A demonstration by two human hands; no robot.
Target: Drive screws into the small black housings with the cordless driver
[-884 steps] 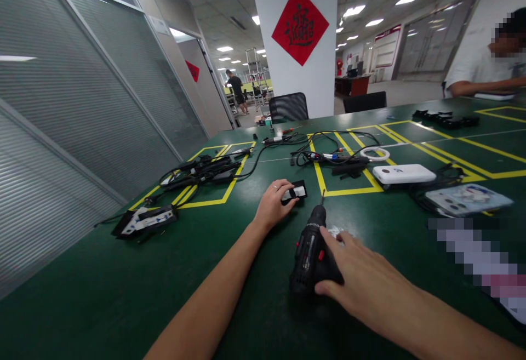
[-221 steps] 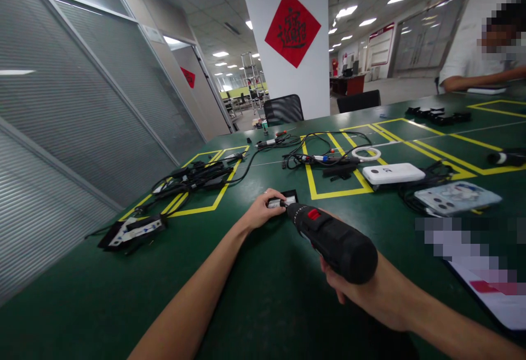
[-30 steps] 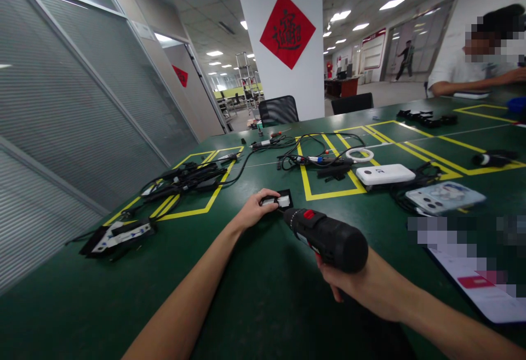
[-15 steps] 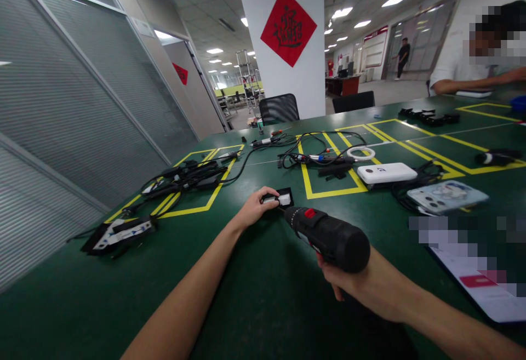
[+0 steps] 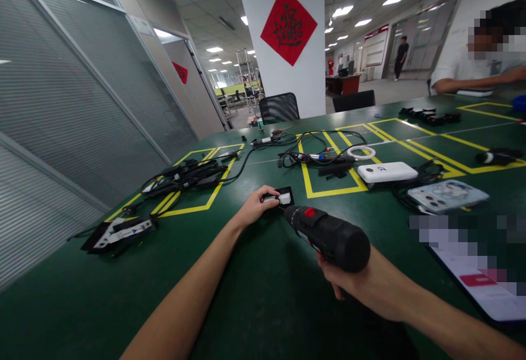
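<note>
My right hand is wrapped round the grip of a black electric screwdriver with a red switch. Its tip points away from me at a small black part with a white insert lying on the green table. My left hand rests on the left side of that part, fingers curled and pinching it down. The screwdriver's bit meets the part at its near edge.
A bundle of black cables and a black-and-white bracket lie to the left. Behind are more cables, a white ring, a white box and a phone. Another person sits at the far right.
Nothing has moved apart from a slight shift of the camera; both hands, the screwdriver and the part stay as they were.
</note>
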